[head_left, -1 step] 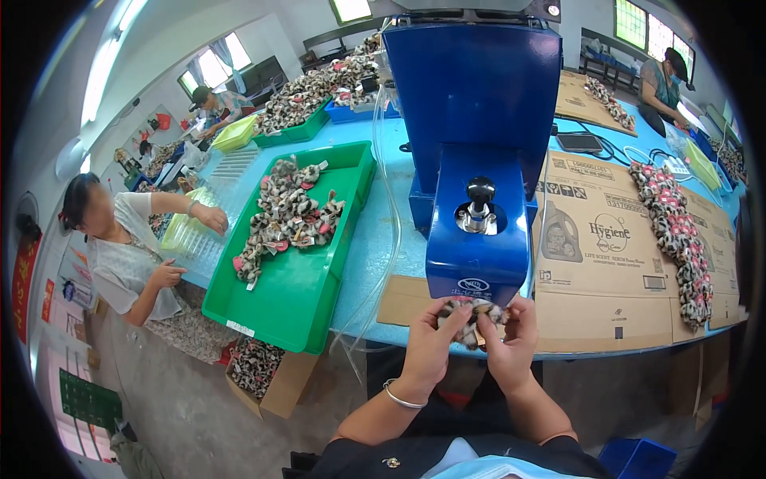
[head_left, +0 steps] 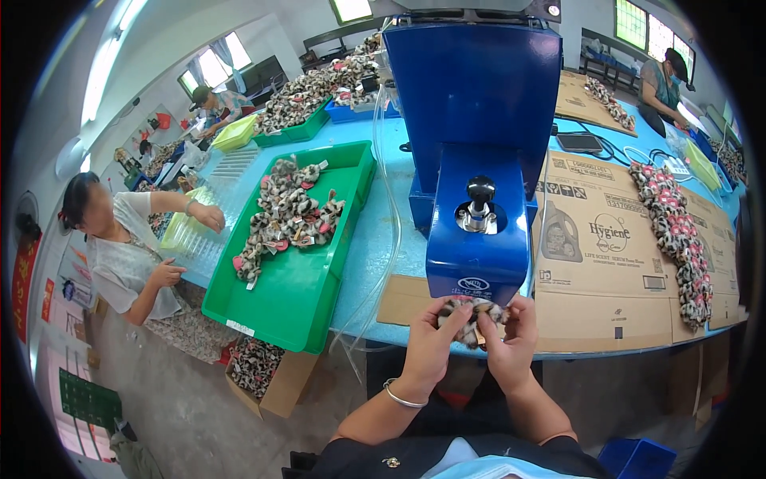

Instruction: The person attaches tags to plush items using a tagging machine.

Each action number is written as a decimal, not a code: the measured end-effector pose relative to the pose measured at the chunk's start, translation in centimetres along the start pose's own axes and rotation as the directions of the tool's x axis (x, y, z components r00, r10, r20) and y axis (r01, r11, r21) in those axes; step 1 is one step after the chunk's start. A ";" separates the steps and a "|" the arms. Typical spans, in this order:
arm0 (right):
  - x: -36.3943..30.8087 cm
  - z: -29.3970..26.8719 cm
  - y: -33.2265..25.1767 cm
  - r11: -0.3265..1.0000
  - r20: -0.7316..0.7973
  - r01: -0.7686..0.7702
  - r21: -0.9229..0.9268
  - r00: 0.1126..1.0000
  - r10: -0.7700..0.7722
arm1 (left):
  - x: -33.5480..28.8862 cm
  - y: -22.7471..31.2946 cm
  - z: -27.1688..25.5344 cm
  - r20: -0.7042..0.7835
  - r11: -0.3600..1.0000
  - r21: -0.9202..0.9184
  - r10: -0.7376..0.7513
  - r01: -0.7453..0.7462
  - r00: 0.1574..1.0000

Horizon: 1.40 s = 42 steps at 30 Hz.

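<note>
Both hands are at the front of a blue machine [head_left: 476, 263] that has a black round knob [head_left: 480, 188] on top. Between my fingers, just under its front edge, is a small spotted plush toy [head_left: 469, 335] in grey, black and white fur with a bit of pink. My left hand [head_left: 429, 345] pinches its left side, with the thumb on top. My right hand [head_left: 513, 342] grips the other side, thumb pressed toward the middle. The toy's upper part is hidden beneath the machine, and the fingers partly cover it.
On the left, a green tray [head_left: 297, 327] holds several similar toys; a co-worker [head_left: 128, 239] stands beyond it. A flattened cardboard box [head_left: 594, 275] lies on the right, bearing a row of toys [head_left: 674, 239]. Clear tubing [head_left: 388, 199] hangs beside the machine. An open carton [head_left: 291, 387] sits below.
</note>
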State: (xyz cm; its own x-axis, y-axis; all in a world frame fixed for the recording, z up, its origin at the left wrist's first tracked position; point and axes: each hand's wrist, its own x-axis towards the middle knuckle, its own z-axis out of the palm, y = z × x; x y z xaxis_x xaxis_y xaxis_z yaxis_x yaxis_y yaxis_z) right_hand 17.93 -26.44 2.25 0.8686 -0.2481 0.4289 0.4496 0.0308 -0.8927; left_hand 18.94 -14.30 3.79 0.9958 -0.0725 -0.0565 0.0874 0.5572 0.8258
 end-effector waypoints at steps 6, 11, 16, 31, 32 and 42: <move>0.0 -0.6 0.3 0.998 0.014 -0.003 -0.059 1.000 0.004 | -0.1 -0.3 0.2 0.003 0.996 0.082 -0.015 0.014 1.000; -0.8 -1.2 -0.6 0.997 0.046 -0.063 -0.035 0.997 0.065 | -0.7 -0.4 0.6 0.025 0.986 0.155 0.059 -0.062 0.998; -1.4 -2.0 -0.3 0.984 0.113 -0.018 -0.178 0.993 0.038 | -0.8 -1.4 0.7 0.010 1.000 0.000 -0.021 0.021 1.000; 0.1 -0.1 -0.3 0.997 0.022 0.041 -0.071 0.999 -0.040 | 0.7 -0.5 0.2 -0.058 0.984 -0.178 -0.032 0.021 0.998; 0.1 -0.1 -0.2 0.997 0.026 0.041 -0.070 0.999 -0.039 | 0.7 -0.4 0.3 -0.055 0.985 -0.173 -0.025 0.016 0.998; 0.2 -0.1 -0.4 0.999 0.041 0.024 -0.034 0.999 -0.023 | 0.7 -0.1 0.5 -0.077 0.990 -0.140 -0.003 -0.008 0.997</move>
State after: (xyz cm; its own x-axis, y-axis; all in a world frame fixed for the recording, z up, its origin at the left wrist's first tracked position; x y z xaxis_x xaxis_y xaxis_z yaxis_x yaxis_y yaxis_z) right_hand 17.88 -26.55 2.67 0.8661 -0.2084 0.4544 0.4629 -0.0085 -0.8863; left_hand 19.58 -14.84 3.92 0.9948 -0.0097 -0.1018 0.0822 0.6679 0.7397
